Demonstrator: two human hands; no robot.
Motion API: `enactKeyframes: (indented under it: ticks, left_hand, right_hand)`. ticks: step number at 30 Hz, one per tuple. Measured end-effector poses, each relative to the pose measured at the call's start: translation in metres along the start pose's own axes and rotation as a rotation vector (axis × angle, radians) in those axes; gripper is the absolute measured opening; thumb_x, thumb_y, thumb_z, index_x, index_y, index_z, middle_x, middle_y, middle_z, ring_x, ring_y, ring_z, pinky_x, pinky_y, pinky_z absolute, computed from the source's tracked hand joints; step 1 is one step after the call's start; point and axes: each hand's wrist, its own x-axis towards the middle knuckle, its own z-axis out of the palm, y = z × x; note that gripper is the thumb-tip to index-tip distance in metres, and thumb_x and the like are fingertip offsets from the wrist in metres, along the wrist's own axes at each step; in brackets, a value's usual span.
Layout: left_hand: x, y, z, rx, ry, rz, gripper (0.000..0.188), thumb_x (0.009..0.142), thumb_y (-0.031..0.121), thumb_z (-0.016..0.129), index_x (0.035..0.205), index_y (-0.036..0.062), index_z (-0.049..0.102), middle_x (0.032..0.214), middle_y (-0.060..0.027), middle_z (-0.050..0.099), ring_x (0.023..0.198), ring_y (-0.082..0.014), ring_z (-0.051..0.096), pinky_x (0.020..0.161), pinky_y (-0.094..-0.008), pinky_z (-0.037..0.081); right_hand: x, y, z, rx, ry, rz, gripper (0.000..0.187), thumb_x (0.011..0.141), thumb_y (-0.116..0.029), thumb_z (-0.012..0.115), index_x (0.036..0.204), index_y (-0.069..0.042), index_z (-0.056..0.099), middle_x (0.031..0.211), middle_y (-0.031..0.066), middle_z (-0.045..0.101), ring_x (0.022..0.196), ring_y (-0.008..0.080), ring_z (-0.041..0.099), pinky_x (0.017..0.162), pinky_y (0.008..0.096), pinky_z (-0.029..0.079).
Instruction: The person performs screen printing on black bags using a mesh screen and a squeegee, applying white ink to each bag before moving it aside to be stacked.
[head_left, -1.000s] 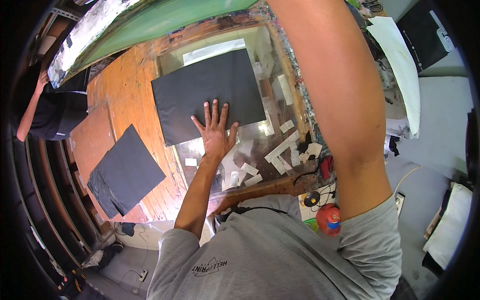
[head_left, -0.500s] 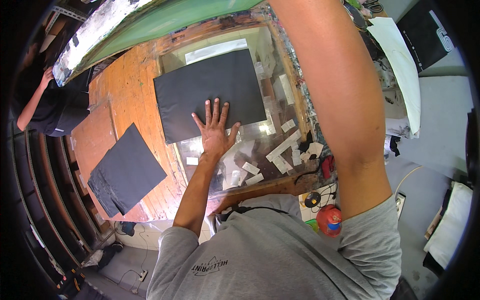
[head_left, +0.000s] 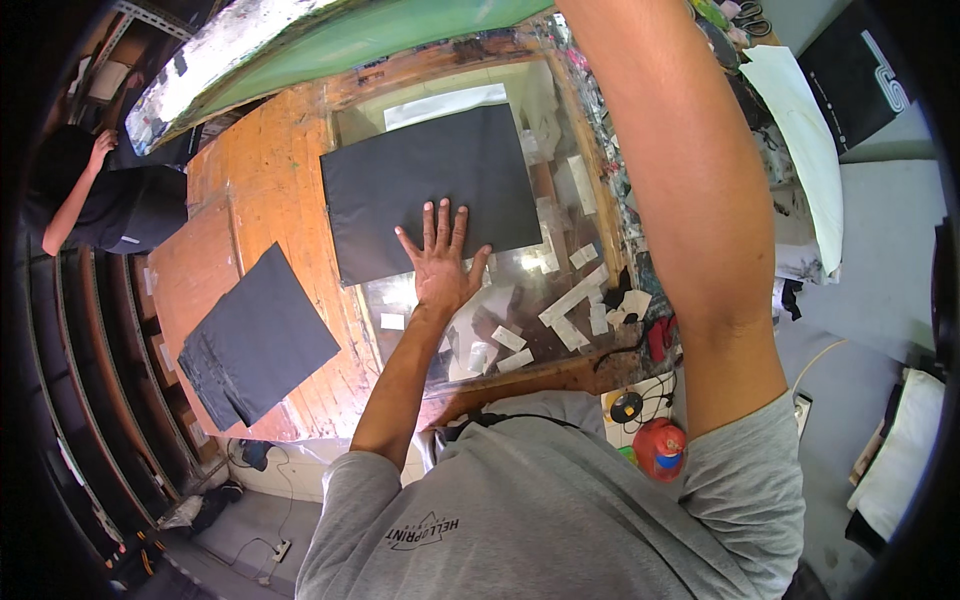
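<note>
My left hand lies flat with fingers spread at the near edge of a black rectangular sheet. The sheet rests on a glass panel set in the wooden table. Behind it, a white strip shows past the sheet's far edge. My right arm reaches up and away past the top of the picture, so the right hand is out of sight. Tilted above the table's far side is a frame with a green screen. A second black sheet, with a wrinkled end, lies on the left part of the table.
Several pale tape pieces dot the glass. A red container stands below the table's near edge. Dark racks line the left, where another person has a raised hand. A white sheet hangs at right.
The whole view has shifted slightly, so the table's contents sit a little farther right. The green screen's near left corner appears a bit higher. My left hand stays flat on the black sheet.
</note>
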Motion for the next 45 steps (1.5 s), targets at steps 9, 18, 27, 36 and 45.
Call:
enactKeyframes:
  ticks: [9,18,27,36,45]
  left_hand:
    - [-0.026,0.031,-0.103,-0.848,0.374,-0.159,0.065,0.095,0.022,0.067,0.152,0.0013,0.043,0.163,-0.0211,0.033,0.153,-0.0358,0.031,0.124,-0.0610,0.010]
    - [-0.098,0.034,-0.071,-2.244,0.170,-1.115,0.027,0.099,0.036,0.068,0.112,0.0160,0.056,0.115,-0.0037,0.063,0.114,-0.0237,0.060,0.101,-0.0511,0.045]
    - [-0.095,0.037,-0.055,-2.178,0.188,-1.246,0.021,0.100,0.026,0.066,0.110,0.0140,0.052,0.118,-0.0059,0.062,0.114,-0.0222,0.057,0.096,-0.0477,0.045]
    - [-0.092,0.044,-0.066,-2.135,0.217,-1.215,0.027,0.101,0.019,0.060,0.122,0.0062,0.048,0.117,-0.0092,0.054,0.116,-0.0256,0.052,0.091,-0.0463,0.047]
    - [-0.089,0.038,-0.043,-2.097,0.234,-1.288,0.029,0.096,0.022,0.059,0.120,0.0074,0.056,0.123,-0.0089,0.056,0.123,-0.0244,0.049,0.105,-0.0578,0.035]
  right_hand:
    - [-0.102,0.015,0.083,0.074,0.346,-0.264,0.041,0.077,-0.007,0.069,0.118,-0.005,0.067,0.093,0.0151,0.073,0.088,0.0333,0.070,0.078,0.0475,0.052]
    - [-0.175,0.086,0.225,0.085,-0.059,-0.035,0.046,0.075,0.013,0.062,0.117,-0.004,0.068,0.112,0.0142,0.074,0.102,0.0319,0.069,0.090,0.0464,0.047]
    - [-0.076,0.138,0.307,-0.210,-0.286,0.165,0.053,0.079,0.008,0.063,0.129,-0.012,0.068,0.115,0.0093,0.073,0.108,0.0304,0.066,0.090,0.0491,0.046]
    - [-0.259,0.031,0.259,-0.120,-0.168,0.014,0.058,0.074,0.009,0.061,0.129,-0.008,0.065,0.129,0.0137,0.067,0.122,0.0326,0.059,0.097,0.0532,0.040]
    - [-0.262,0.027,0.244,0.061,-0.402,0.158,0.050,0.078,0.006,0.063,0.125,-0.010,0.065,0.118,0.0135,0.072,0.104,0.0344,0.067,0.086,0.0472,0.044]
